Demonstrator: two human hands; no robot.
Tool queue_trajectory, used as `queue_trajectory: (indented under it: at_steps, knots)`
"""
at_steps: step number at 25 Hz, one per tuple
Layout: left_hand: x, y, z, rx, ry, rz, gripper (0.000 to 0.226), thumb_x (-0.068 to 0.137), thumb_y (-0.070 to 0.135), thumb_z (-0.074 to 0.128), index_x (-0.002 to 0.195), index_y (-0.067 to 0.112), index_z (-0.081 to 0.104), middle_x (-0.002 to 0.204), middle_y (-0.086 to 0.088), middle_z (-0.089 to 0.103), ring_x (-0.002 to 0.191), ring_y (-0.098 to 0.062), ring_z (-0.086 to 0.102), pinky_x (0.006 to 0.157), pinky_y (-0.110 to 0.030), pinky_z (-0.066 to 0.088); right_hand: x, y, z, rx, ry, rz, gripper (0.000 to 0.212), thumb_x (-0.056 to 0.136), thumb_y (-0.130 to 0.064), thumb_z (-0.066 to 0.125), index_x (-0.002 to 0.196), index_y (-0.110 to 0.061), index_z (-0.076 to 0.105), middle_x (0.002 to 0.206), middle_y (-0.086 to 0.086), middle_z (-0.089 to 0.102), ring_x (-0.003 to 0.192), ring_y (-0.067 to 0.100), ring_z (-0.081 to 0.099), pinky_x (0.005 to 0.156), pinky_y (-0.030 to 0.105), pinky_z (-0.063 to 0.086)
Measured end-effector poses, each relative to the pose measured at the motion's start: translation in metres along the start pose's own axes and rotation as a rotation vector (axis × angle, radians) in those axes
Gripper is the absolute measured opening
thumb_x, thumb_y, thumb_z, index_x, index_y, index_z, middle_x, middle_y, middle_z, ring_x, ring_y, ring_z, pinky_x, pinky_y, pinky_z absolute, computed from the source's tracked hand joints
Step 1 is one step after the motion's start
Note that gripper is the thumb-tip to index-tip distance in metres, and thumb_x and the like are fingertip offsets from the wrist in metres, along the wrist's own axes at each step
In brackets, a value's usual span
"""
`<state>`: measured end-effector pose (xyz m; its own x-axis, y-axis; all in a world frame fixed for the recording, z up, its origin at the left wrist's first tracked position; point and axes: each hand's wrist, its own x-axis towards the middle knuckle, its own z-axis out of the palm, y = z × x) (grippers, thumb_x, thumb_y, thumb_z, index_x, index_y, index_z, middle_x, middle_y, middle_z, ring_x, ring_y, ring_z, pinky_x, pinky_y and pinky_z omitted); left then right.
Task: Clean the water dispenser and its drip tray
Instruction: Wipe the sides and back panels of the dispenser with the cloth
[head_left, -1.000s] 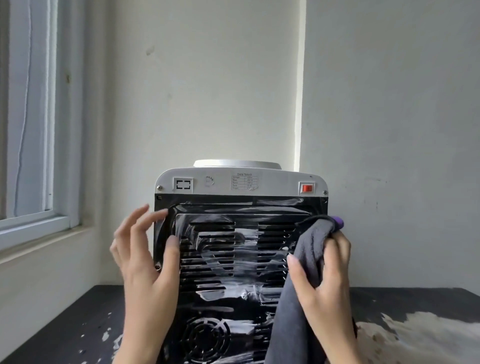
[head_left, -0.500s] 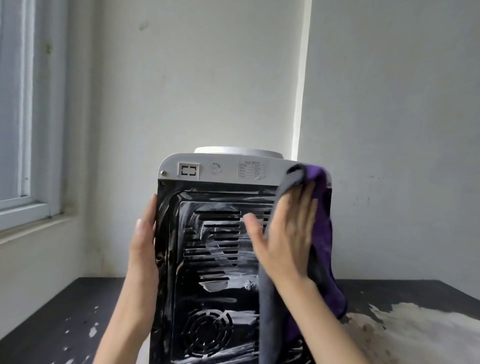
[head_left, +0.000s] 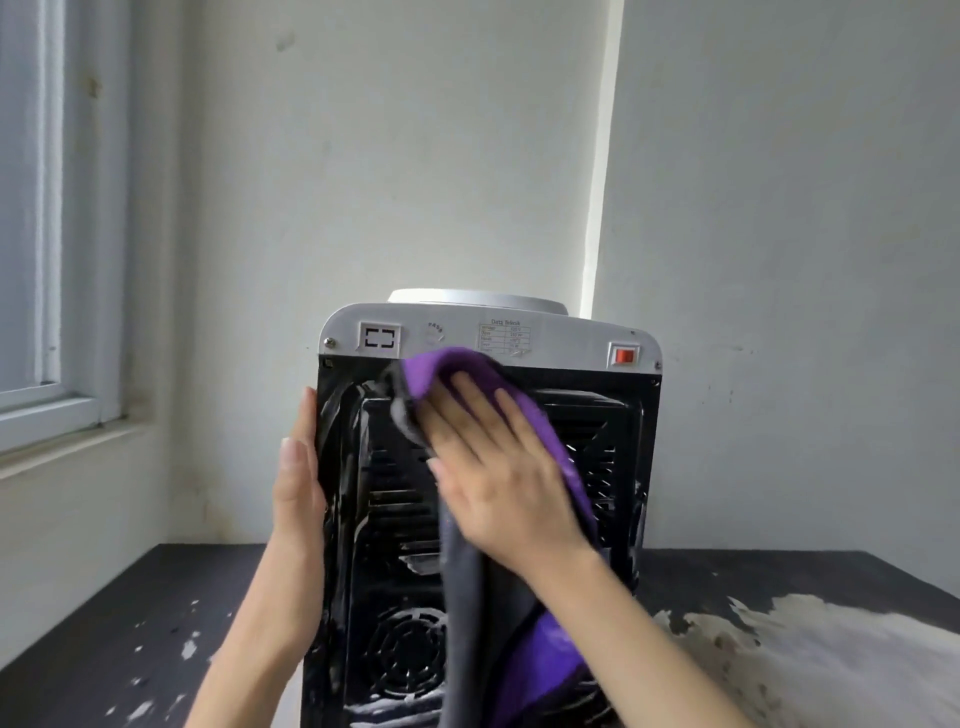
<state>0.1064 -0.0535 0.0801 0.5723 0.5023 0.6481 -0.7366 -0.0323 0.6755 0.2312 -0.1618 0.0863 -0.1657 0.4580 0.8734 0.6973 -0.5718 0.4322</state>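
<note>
The water dispenser (head_left: 571, 340) stands on the dark table with its back toward me: a white top band with a red switch and a black vented rear panel streaked with white foam. My left hand (head_left: 297, 483) lies flat against the panel's left edge. My right hand (head_left: 498, 467) presses a purple and grey cloth (head_left: 447, 366) with spread fingers against the upper left part of the vents; the cloth hangs down over the panel. The drip tray is out of sight.
The dark table (head_left: 104, 639) carries white flecks at the left and a large pale worn patch (head_left: 831, 660) at the right. A window with a sill (head_left: 57, 410) is at the left. White walls meet in a corner behind the dispenser.
My right hand has swept the cloth from the panel's upper right to its upper left, leaving the right vents free of foam. My left hand stays on the left edge.
</note>
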Motion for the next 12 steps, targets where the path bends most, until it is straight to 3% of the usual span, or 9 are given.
queue_trajectory:
  at_steps: [2,4,5,7,8,10,12]
  knots:
    - [0.000,-0.005,0.003,-0.078,-0.045,-0.007,0.091,0.067,0.078,0.036,0.145,0.034,0.018,0.138,0.028,0.034,0.105,0.030,0.040,0.101,-0.005,0.032,-0.026,0.029,-0.010,-0.055,-0.005,0.088,0.047,0.093,-0.026,0.044,0.137,-0.013,0.041,0.141,0.003,0.048,0.134,0.019,0.039,0.113,0.041,0.027]
    - [0.002,-0.006,0.004,-0.026,-0.053,0.026,0.116,0.048,0.091,0.051,0.143,0.035,0.018,0.139,0.026,0.036,0.115,0.021,0.041,0.098,-0.004,0.034,-0.054,0.057,-0.021,-0.093,-0.029,0.223,0.048,0.094,-0.027,0.040,0.139,-0.012,0.037,0.142,0.004,0.044,0.133,0.022,0.040,0.113,0.042,0.026]
    - [0.009,-0.008,0.005,-0.026,-0.017,0.028,0.129,0.033,0.092,0.059,0.141,0.031,0.024,0.134,0.023,0.044,0.113,0.015,0.047,0.091,-0.004,0.038,-0.065,0.067,-0.026,-0.109,-0.036,0.293,0.049,0.094,-0.027,0.038,0.140,-0.011,0.035,0.143,0.005,0.042,0.133,0.023,0.040,0.113,0.043,0.026]
    - [0.022,-0.016,-0.002,-0.042,-0.003,0.053,0.125,0.022,0.089,0.066,0.130,0.028,0.049,0.115,0.018,0.063,0.099,0.008,0.059,0.083,-0.007,0.044,-0.077,0.075,-0.032,-0.129,-0.020,0.401,0.049,0.093,-0.025,0.036,0.139,-0.009,0.034,0.142,0.010,0.044,0.134,0.026,0.039,0.111,0.048,0.027]
    - [0.024,-0.017,-0.005,0.013,0.000,0.071,0.121,0.026,0.090,0.065,0.129,0.029,0.052,0.120,0.016,0.062,0.104,0.006,0.057,0.090,-0.012,0.043,-0.078,0.074,-0.031,-0.126,0.004,0.433,0.047,0.093,-0.024,0.036,0.137,-0.007,0.036,0.141,0.012,0.045,0.133,0.027,0.038,0.110,0.050,0.028]
    - [0.021,-0.007,-0.008,0.230,0.005,0.084,0.113,0.050,0.093,0.049,0.144,0.033,0.030,0.146,0.020,0.034,0.127,0.011,0.035,0.113,-0.025,0.025,-0.074,0.066,-0.028,-0.092,0.079,0.486,0.042,0.091,-0.020,0.037,0.129,-0.004,0.044,0.137,0.014,0.046,0.130,0.030,0.040,0.107,0.054,0.030]
    - [0.032,0.011,-0.013,0.458,0.012,0.181,0.080,0.079,0.077,0.028,0.147,0.037,0.019,0.149,0.029,0.016,0.132,0.020,0.015,0.114,-0.013,0.008,-0.067,0.059,-0.024,-0.043,0.134,0.550,0.039,0.090,-0.018,0.038,0.124,-0.003,0.047,0.133,0.013,0.044,0.124,0.033,0.044,0.106,0.057,0.032]
